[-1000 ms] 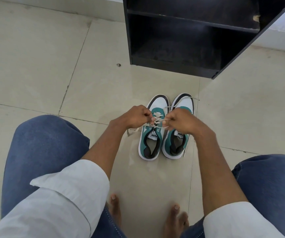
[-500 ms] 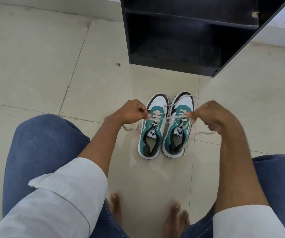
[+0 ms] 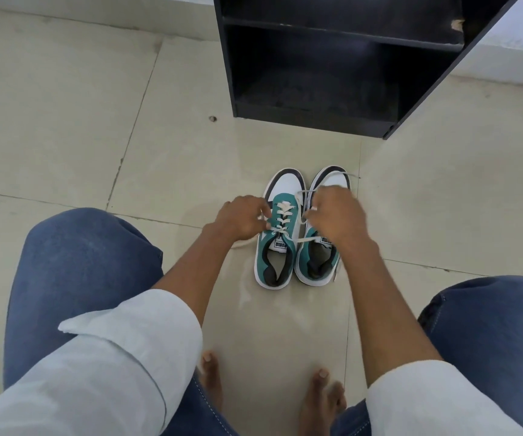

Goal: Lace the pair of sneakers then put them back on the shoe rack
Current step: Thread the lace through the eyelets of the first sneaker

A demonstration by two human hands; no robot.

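Head view: the pair of sneakers [image 3: 301, 234] is being kept side by side on the tiled floor [image 3: 65, 136], in front of the black shoe rack [image 3: 317, 73] and well apart from it. The left sneaker [image 3: 277, 240] is being laced. The left hand [image 3: 241, 218] is being held pinched on the white lace [image 3: 280, 220] at that shoe's outer side; the right hand [image 3: 337, 215] is being kept closed on the lace's other end, over the right sneaker [image 3: 320, 256]. Judgement: both ends are best being drawn evenly, with crossings kept flat and the shoe prevented from sliding toward the rack.
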